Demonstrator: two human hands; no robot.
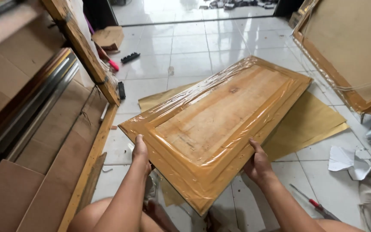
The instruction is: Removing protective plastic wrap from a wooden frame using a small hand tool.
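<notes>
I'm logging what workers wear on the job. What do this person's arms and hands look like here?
Both forearms are bare, with no sleeves in view. The left hand and right hand wear no gloves, and no rings, watch or bracelets show. Fingers look bare and unbandaged.

Your left hand (140, 150) and right hand (257, 165) are bare, no gloves, rings or watch, with both forearms unsleeved and your knees uncovered.

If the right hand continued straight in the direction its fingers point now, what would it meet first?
The right hand grips the near edge of the plastic-wrapped wooden panel, fingers pointing up-left across it. Going on, it would probably slide along the panel's raised frame first; depth is hard to judge.
</notes>
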